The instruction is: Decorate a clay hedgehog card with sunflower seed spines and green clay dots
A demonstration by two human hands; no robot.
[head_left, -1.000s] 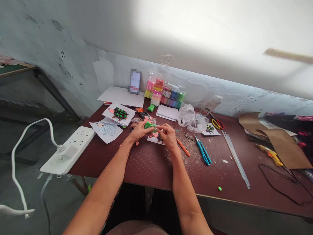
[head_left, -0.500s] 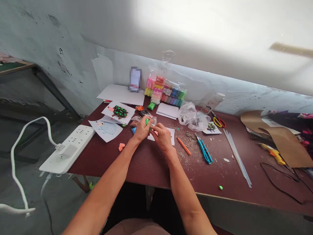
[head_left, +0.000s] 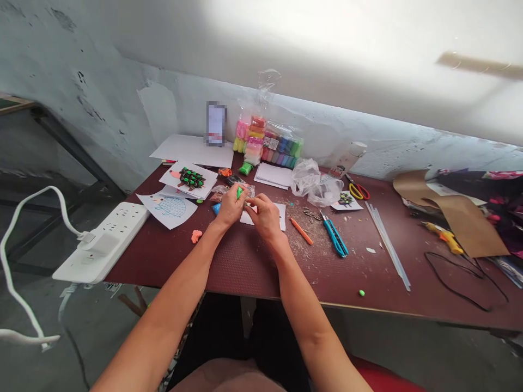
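Note:
My left hand (head_left: 231, 208) is closed on a lump of green modelling clay (head_left: 239, 191), which pokes out above the fingers. Close against it, my right hand (head_left: 267, 216) has thumb and forefinger pinched together. Whatever lies in that pinch is too small and too covered to name. Both hands hover over a white paper card (head_left: 281, 213), largely hidden beneath them. On the left lies a card with a hedgehog picture of dark seeds and green clay (head_left: 190, 178), partly over a blue hedgehog drawing (head_left: 174, 207). A coral clay lump (head_left: 196, 236) sits by my left wrist.
Right of my hands lie an orange pen-like stick (head_left: 301, 231), a teal utility knife (head_left: 335, 237), scissors (head_left: 359, 190), glue sticks (head_left: 388, 247) and a yellow glue gun (head_left: 447, 237). Clay packs (head_left: 281, 148) stand behind. A white power strip (head_left: 102, 245) rests at the left edge.
The camera view has shifted, so the table sits a little up and left in the picture. My hands stay together, and less green clay shows between them.

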